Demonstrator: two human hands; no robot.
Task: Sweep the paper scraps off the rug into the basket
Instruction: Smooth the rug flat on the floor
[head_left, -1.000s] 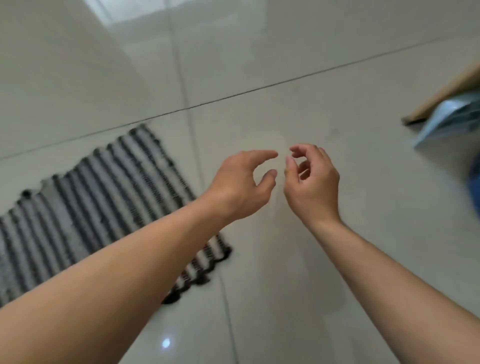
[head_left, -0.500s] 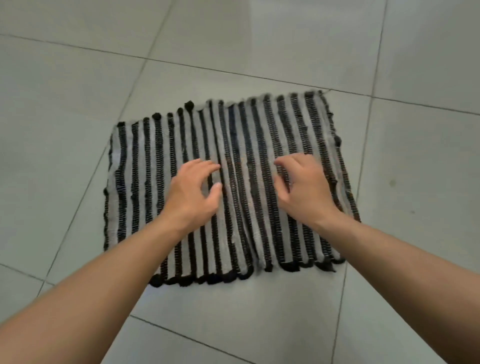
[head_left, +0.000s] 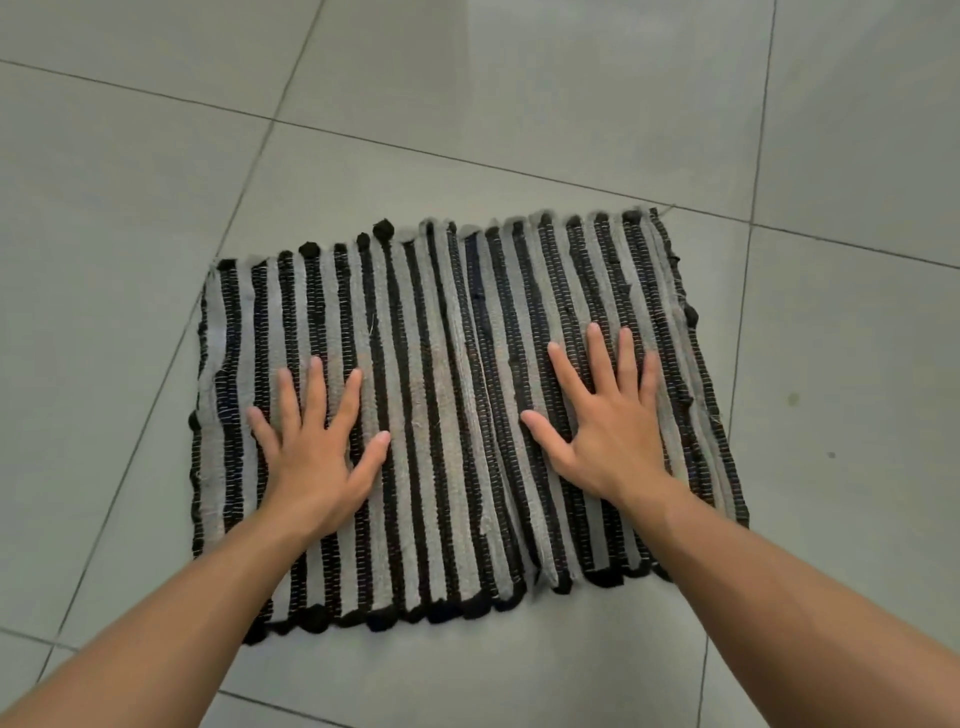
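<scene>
Now, through the head camera, a black-and-grey striped woven rug (head_left: 447, 415) is lying flat on a pale grey tiled floor (head_left: 519, 104), its stripes running away from the viewer and its near and far edges ending in dark knotted loops. Both bare forearms are reaching in from the bottom of the view. The left hand (head_left: 317, 452) is resting palm-down on the left half of the rug, fingers straight and spread, thumb angled out toward the middle, holding nothing. The right hand (head_left: 610, 421) is lying palm-down on the right half in the same manner, fingers splayed flat against the weave, thumb pointing inward, also holding nothing. The two hands are sitting well apart, with several stripes and a slight lengthwise ridge in the fabric between them. Grout lines are crossing the floor around the rug, one passing just behind its far right corner.
</scene>
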